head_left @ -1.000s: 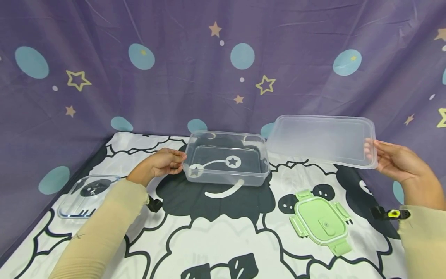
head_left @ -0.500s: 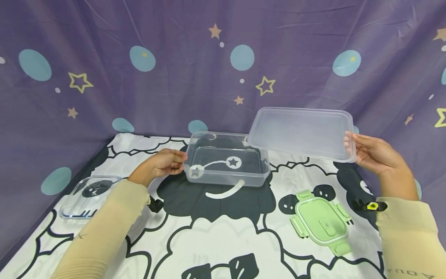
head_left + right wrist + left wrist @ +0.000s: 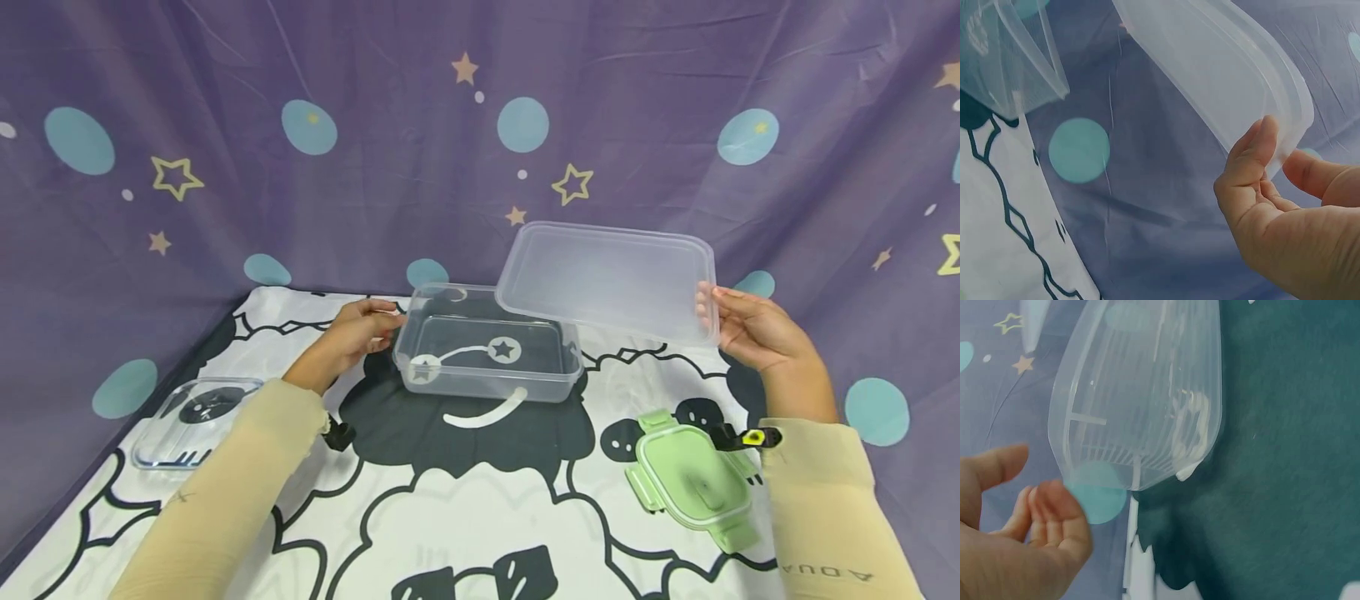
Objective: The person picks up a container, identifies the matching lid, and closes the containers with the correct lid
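Note:
A clear plastic box (image 3: 487, 385) stands uncovered on the cloth in the middle of the head view. At its left end is my left hand (image 3: 354, 343); in the left wrist view its thumb and loosely bent fingers are apart from the box wall and hold nothing. My right hand (image 3: 765, 329) pinches the right short edge of a translucent lid (image 3: 607, 279) between thumb and fingers. The lid hangs tilted above the box, its left part over the box's back right corner. In the right wrist view the thumb and fingers meet at the lid's edge.
A green clip-on lid (image 3: 693, 475) lies at the right, partly behind the right wrist's camera. At the left a clear glass container (image 3: 191, 421) sits partly behind the left sleeve. A purple curtain (image 3: 405, 192) hangs behind the patterned cloth (image 3: 480, 517).
My right hand has carried the lid left and slightly up, from beside the box to partly over it. My left fingers have loosened from the box's left end. The box has stayed put.

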Demonstrator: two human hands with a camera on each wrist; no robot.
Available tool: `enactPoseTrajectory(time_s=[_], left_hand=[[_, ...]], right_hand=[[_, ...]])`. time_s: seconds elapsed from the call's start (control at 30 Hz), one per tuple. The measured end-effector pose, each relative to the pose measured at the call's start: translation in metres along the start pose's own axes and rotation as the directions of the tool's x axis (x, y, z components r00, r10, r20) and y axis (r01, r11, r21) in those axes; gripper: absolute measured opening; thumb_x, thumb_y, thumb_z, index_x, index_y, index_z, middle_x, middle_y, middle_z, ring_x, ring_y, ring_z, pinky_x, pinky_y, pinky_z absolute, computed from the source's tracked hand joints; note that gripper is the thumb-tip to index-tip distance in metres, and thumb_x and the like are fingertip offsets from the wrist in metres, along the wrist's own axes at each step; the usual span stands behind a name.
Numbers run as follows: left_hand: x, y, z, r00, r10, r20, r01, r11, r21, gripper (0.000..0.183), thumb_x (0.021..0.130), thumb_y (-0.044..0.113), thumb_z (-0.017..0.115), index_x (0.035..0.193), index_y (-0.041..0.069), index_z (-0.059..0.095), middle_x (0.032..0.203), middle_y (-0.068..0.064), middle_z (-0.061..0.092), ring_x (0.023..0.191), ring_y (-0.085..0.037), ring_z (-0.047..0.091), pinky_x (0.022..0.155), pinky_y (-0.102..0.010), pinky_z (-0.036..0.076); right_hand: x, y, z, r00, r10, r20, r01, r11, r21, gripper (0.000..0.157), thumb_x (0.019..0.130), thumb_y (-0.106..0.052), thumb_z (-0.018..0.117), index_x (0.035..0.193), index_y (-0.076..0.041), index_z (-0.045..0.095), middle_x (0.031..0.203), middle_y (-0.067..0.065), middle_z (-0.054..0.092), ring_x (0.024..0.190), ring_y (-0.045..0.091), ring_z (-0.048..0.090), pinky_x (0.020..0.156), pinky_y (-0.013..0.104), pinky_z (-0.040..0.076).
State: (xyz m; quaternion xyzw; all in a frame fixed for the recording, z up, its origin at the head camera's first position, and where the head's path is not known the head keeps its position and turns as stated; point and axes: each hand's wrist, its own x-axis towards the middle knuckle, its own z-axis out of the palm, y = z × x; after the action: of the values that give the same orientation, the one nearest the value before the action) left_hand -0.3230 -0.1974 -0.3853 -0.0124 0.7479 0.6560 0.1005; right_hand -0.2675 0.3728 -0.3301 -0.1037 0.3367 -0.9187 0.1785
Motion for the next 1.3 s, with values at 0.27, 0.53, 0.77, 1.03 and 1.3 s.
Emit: enactPoseTrajectory(time_s=[0.27,0.53,0.77,1.03,1.3], left_hand=[[0.006,0.02,0.008,0.973,0.187,-0.136,-0.181,0.982,0.055,0.039,0.1,0.022,0.069,0.13,0.001,0.054,0.105,-0.003,0.06,0.087,-0.021,0.061,0.079,-0.033,0.06],[0.018,0.034,0.019,0.984,0.169,-0.054,-0.174,0.978,-0.118,0.024,0.104,0.02,0.063,0.121,0.004,0.059,0.11,-0.009,0.057,0.081,-0.015,0.061,0.073,-0.027,0.059],[0.024,0.041,0.027,0.992,0.126,0.019,-0.117,0.959,-0.26,0.026,0.104,0.028,0.062,0.119,0.006,0.06,0.1,-0.004,0.059,0.078,-0.015,0.062,0.069,-0.025,0.06],[0.027,0.046,0.033,0.993,0.1,0.067,-0.072,0.94,-0.334,0.034,0.106,0.038,0.056,0.12,0.008,0.06,0.104,-0.003,0.063,0.084,-0.015,0.067,0.072,-0.031,0.059],[0.029,0.05,0.031,0.992,0.088,0.086,-0.033,0.863,-0.505,0.032,0.107,0.04,0.053,0.113,0.01,0.063,0.106,-0.003,0.064,0.09,-0.017,0.065,0.075,-0.034,0.059]], right_hand=[[0.022,0.019,0.015,1.0,0.007,0.001,-0.007,0.999,-0.046,0.033,0.109,0.001,0.037,0.116,0.011,0.068,0.106,0.02,0.072,0.095,0.029,0.072,0.086,0.036,0.06],[0.042,0.038,0.028,1.0,0.014,-0.009,-0.015,0.993,-0.118,0.033,0.109,-0.001,0.039,0.113,0.008,0.07,0.101,0.017,0.071,0.09,0.026,0.072,0.08,0.033,0.06],[0.058,0.051,0.039,0.998,0.016,-0.068,-0.028,0.984,-0.175,0.03,0.109,-0.004,0.044,0.112,0.003,0.072,0.102,0.012,0.07,0.089,0.022,0.07,0.078,0.03,0.06],[0.075,0.068,0.043,0.996,0.041,-0.073,-0.051,0.989,-0.139,0.03,0.109,-0.003,0.042,0.111,0.002,0.071,0.099,0.011,0.069,0.089,0.02,0.069,0.08,0.029,0.059],[0.086,0.082,0.045,0.994,0.044,-0.101,-0.058,0.988,-0.142,0.03,0.109,-0.003,0.042,0.109,0.001,0.072,0.097,0.01,0.069,0.089,0.018,0.068,0.08,0.028,0.058]])
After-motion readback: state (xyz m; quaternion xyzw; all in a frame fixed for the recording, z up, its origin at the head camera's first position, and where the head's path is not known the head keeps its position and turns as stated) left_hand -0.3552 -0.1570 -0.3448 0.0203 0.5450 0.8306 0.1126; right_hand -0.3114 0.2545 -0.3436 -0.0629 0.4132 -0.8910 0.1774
